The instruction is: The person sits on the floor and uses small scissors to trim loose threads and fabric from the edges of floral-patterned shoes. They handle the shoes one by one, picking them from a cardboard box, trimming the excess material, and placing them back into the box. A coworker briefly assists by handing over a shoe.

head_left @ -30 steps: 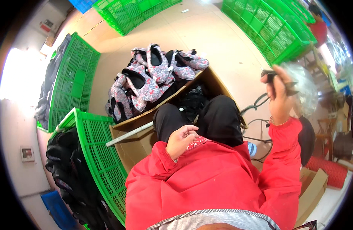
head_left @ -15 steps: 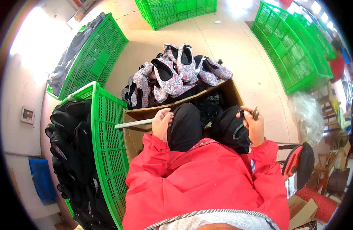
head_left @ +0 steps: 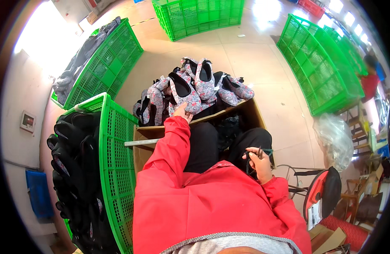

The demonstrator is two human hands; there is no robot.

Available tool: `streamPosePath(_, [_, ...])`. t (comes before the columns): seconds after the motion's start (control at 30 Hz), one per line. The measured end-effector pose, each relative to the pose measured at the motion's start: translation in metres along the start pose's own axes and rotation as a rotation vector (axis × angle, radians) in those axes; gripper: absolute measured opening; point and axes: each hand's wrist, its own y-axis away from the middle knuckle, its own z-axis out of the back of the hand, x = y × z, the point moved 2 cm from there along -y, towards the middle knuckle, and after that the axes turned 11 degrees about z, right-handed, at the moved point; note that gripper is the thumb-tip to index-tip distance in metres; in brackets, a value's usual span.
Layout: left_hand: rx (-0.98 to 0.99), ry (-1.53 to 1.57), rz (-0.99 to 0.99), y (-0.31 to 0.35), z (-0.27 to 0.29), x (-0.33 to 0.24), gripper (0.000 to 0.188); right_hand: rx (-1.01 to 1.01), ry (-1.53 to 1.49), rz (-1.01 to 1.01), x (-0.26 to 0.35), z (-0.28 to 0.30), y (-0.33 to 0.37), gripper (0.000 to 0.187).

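A pile of floral slippers (head_left: pixel 186 91) in grey and pink with black linings rests at the far edge of an open cardboard box (head_left: pixel 258 112). My left hand (head_left: pixel 182 112) is stretched forward to the toe of the front slipper, fingers closing on it. Its fingertips are partly hidden against the fabric. Over my right thigh, my right hand (head_left: pixel 259 163) is closed around small dark thread snips (head_left: pixel 259 152), whose pointed tips stick up past the fingers. Dark material lies inside the box between my knees.
At my left stands a green crate (head_left: pixel 119 169) filled with black slippers (head_left: pixel 78 156). Another green crate (head_left: pixel 106 63) holds grey ones. More green crates (head_left: pixel 199 19) stand ahead and at right (head_left: pixel 317 63). A clear plastic bag (head_left: pixel 336 139) and a red-black round object (head_left: pixel 319 190) are at right.
My left hand has reached forward from beside my left knee to the front slipper. My right hand has moved down and left with the snips. The view has shifted slightly.
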Motion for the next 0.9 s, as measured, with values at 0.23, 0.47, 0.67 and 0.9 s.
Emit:
streamPosePath(0.23, [0.385, -0.245, 0.023, 0.097, 0.017, 0.003, 0.030, 0.066, -0.032, 0.007, -0.003, -0.001, -0.013, 0.022])
streamPosePath(0.47, [0.551, -0.652, 0.317, 0.263, 0.070, 0.067, 0.043, 0.157, -0.163, -0.079, -0.005, -0.057, -0.038, 0.047])
streamPosePath(0.67, [0.460, -1.309, 0.243, 0.291, 0.093, 0.052, 0.045, 0.185, -0.453, -0.152, -0.047, -0.097, -0.029, 0.038])
streamPosePath(0.9, [0.266, -1.656, -1.003, 0.280, 0.006, 0.049, 0.054, 0.260, -0.288, -0.146, -0.060, -0.100, -0.025, 0.025])
